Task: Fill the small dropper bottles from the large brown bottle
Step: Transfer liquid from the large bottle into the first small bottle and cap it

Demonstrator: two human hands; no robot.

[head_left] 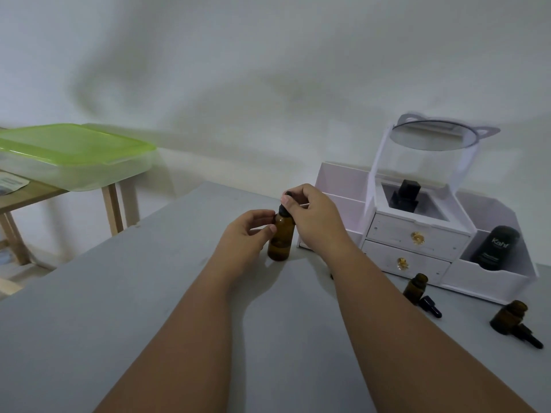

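Note:
The large brown bottle (280, 239) stands upright on the grey table (119, 308). My left hand (244, 235) grips its side. My right hand (316, 216) pinches the black dropper cap (284, 208) on its neck. Two small brown dropper bottles stand uncapped at the right: one (415, 287) near the organizer, the other (508, 317) further right. A black dropper cap lies beside each, the first cap (430, 307) and the second cap (532, 339).
A white drawer organizer (417, 236) with a mirror on top stands at the back right and holds a black tube (496, 247). At the left, a wooden side table (29, 195) carries a clear box with a green lid (74, 144).

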